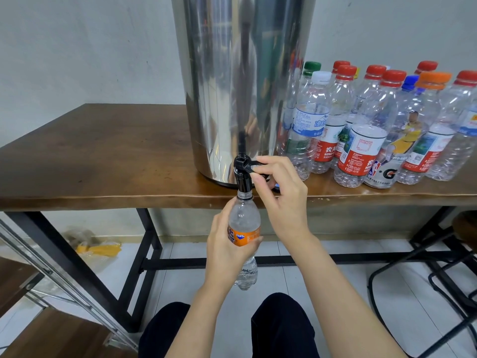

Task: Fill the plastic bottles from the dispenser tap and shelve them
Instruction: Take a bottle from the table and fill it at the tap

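Observation:
A tall steel dispenser (pixel 232 81) stands on the wooden table (pixel 98 161), its black tap (pixel 242 174) hanging over the front edge. My left hand (pixel 227 251) grips an uncapped clear bottle with an orange Fanta label (pixel 244 228), upright, its mouth right under the tap spout. My right hand (pixel 281 192) pinches the tap's black lever, which points to the right. Whether water runs into the bottle I cannot tell. Several capped empty plastic bottles (pixel 361 127) stand on the table to the right of the dispenser.
Wooden shelf boards on a metal frame (pixel 38 313) stand at the lower left. A black metal stool (pixel 438 270) is at the right under the table. A yellow plastic bag (pixel 98 249) lies on the tiled floor. My knees (pixel 281 329) are below.

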Available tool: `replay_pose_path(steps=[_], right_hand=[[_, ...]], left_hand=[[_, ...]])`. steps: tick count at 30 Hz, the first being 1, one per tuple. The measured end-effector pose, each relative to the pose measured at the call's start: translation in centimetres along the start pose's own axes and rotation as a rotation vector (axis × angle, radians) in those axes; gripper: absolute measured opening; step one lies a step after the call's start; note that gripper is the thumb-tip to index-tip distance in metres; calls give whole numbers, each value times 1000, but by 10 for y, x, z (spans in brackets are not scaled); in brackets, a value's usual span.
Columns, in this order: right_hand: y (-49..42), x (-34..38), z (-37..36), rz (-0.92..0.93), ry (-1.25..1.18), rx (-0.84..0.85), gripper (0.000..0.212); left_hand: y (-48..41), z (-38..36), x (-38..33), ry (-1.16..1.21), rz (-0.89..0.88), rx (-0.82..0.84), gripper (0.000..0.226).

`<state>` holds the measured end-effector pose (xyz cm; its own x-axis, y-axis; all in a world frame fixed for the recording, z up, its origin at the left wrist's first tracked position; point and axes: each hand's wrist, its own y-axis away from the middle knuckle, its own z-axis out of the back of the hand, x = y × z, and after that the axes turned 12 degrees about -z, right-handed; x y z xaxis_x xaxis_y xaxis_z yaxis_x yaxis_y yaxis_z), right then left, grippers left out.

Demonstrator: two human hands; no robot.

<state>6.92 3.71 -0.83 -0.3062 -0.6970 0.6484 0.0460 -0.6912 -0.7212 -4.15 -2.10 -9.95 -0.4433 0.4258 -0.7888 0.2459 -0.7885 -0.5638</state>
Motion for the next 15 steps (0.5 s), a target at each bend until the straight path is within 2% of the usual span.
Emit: replay_pose_path(steps=[10,13,15], right_hand=[[-5,-5,5,57,46,51,22],[-18,2,18,192,175,85,20],[-39,19,19,275,251,192,19]], left_hand=[[0,2,-2,13,5,-5,95],[1,3,-2,11,10,-1,94],[0,4,-2,12,11,8,93]])
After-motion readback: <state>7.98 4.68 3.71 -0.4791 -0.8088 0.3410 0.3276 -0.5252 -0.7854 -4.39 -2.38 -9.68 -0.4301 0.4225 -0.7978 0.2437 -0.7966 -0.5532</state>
